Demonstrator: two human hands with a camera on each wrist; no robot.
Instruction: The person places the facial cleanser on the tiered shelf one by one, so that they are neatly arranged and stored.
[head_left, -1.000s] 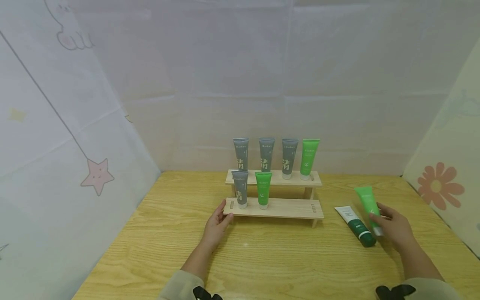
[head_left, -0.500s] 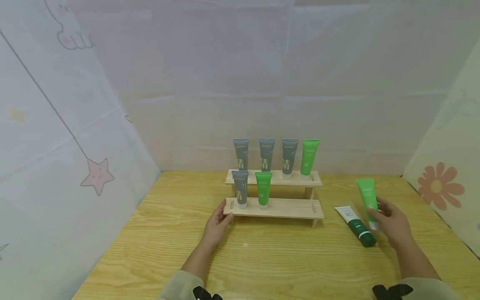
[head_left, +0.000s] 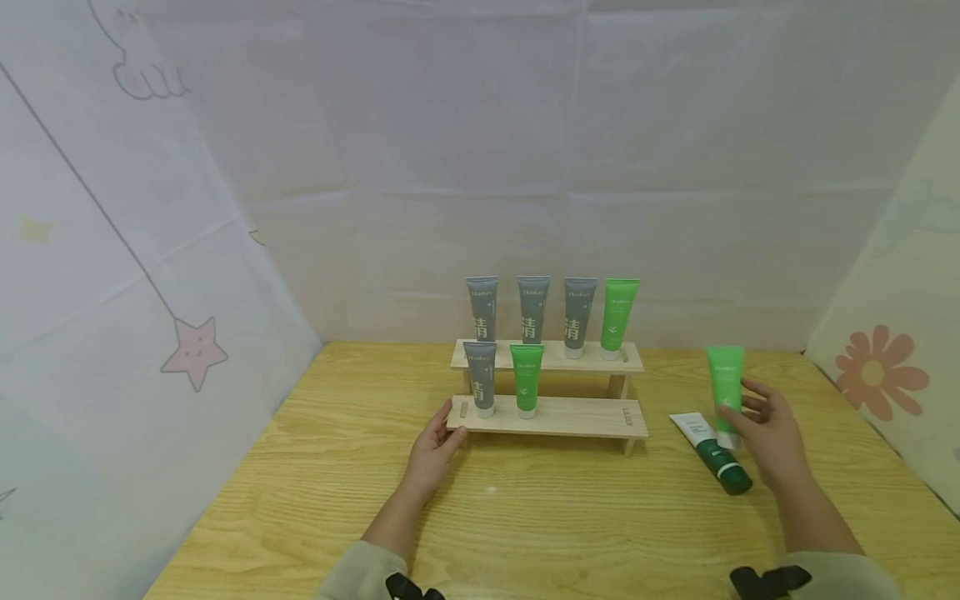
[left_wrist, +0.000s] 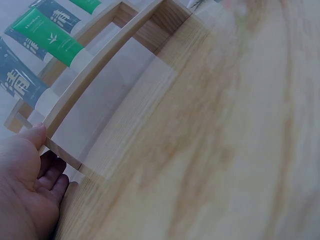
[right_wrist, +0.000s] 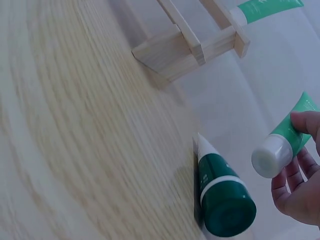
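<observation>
My right hand [head_left: 772, 433] pinches a bright green squeeze tube [head_left: 724, 379] between thumb and fingers, its white cap pointing down. The tube is nearly upright above the table, and its cap shows in the right wrist view. Below it lies a white and dark green tube [head_left: 712, 454], flat on the table. My left hand [head_left: 435, 454] holds the left end of a two-step wooden stand [head_left: 577, 415], thumb at the front edge. On the lower step stand a grey-blue tube [head_left: 482, 375] and a green tube [head_left: 527, 379], both cap down.
Several more tubes stand on the upper step [head_left: 555, 357]: grey-blue ones, then a green tube [head_left: 618, 317] at the right end. A pale cloth backdrop [head_left: 465, 167] rises behind the wood-grain table [head_left: 585, 517], with printed cloth on both sides.
My right hand has moved slightly left and away from me with the green tube, which has turned from tilted to nearly upright. The left hand stays at the stand.
</observation>
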